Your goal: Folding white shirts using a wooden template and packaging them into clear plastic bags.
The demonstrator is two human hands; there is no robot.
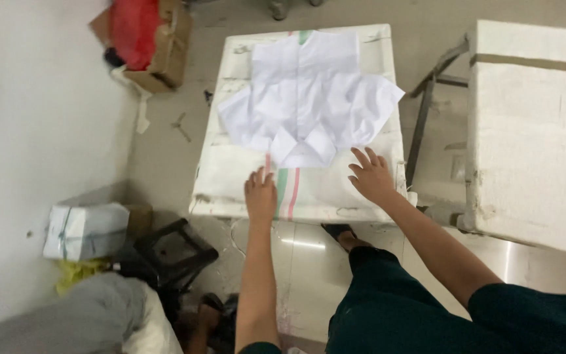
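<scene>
A white short-sleeved shirt lies flat and buttoned on a white-covered table, its collar toward me. My left hand rests palm down on the cover just below the collar, beside a red and green stripe. My right hand is spread on the cover below the shirt's right sleeve. Neither hand holds anything.
A large white foam block stands at the right on a metal frame. A cardboard box with red cloth sits at the back left. A wrapped white bundle and a black stool are on the floor at the left.
</scene>
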